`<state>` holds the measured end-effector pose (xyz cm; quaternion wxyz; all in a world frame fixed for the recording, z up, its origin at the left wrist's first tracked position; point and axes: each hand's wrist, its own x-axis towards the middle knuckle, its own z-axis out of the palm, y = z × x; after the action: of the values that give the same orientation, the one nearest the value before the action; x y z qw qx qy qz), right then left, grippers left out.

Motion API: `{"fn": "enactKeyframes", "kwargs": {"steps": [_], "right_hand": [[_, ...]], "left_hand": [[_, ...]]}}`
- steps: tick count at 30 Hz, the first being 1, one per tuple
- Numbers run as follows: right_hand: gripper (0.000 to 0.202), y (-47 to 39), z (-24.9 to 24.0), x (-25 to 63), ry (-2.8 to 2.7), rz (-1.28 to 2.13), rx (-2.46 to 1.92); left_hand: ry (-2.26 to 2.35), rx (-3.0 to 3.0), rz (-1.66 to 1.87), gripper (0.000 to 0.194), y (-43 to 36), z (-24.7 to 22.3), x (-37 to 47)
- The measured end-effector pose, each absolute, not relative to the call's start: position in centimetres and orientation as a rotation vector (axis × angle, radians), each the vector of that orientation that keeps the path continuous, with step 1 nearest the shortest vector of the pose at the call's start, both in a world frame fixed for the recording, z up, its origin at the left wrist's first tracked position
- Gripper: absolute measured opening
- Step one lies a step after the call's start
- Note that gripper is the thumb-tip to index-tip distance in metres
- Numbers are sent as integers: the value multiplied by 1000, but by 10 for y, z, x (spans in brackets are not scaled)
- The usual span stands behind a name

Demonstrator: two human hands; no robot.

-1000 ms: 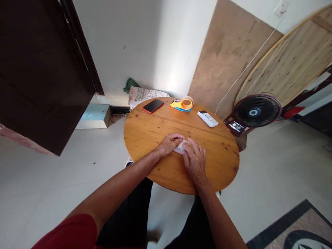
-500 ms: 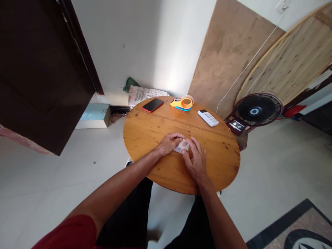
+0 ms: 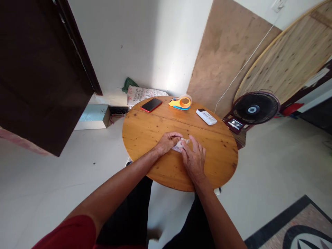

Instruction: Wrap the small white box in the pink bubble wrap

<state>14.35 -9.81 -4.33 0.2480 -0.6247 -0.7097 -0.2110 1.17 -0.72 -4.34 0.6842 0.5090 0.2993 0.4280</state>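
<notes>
A small, pale printed paper that looks like a banknote [image 3: 178,148] lies low over the round wooden table [image 3: 145,136], between my two hands. My left hand [image 3: 168,142] pinches its left side, thumb on top and fingers curled. From the right, my right hand [image 3: 194,155] has its thumb on the paper near the upper edge. The index finger curves around the right end, so the paper sits between thumb and fingers. That right end looks raised or bent. Much of the paper is covered by my fingers.
Along the table's far side are a red-edged phone [image 3: 151,104], an orange tape dispenser [image 3: 181,102] and a white power-bank-like device [image 3: 206,117]. A fan [image 3: 254,108] stands on the floor to the right. Behind the table are a printed sack [image 3: 140,94] and the wall.
My right thumb has moved up and left over the paper, and the paper's right part has gone from flatter to bent. The view has shifted slightly.
</notes>
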Motion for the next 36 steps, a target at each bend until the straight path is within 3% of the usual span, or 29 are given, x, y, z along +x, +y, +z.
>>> {"fn": "enactKeyframes", "kwargs": {"steps": [13, 18, 36], "right_hand": [[31, -94, -43, 142, -1916, -363, -1698], [38, -98, -43, 144, -1803, -219, -1616], [34, -100, -42, 145, -1798, -196, -1631]], "left_hand": [[666, 1140, 975, 25, -6, -45, 13], [656, 1120, 1000, 33, -6, -47, 12], [687, 1040, 1088, 36, -4, -48, 6]]}}
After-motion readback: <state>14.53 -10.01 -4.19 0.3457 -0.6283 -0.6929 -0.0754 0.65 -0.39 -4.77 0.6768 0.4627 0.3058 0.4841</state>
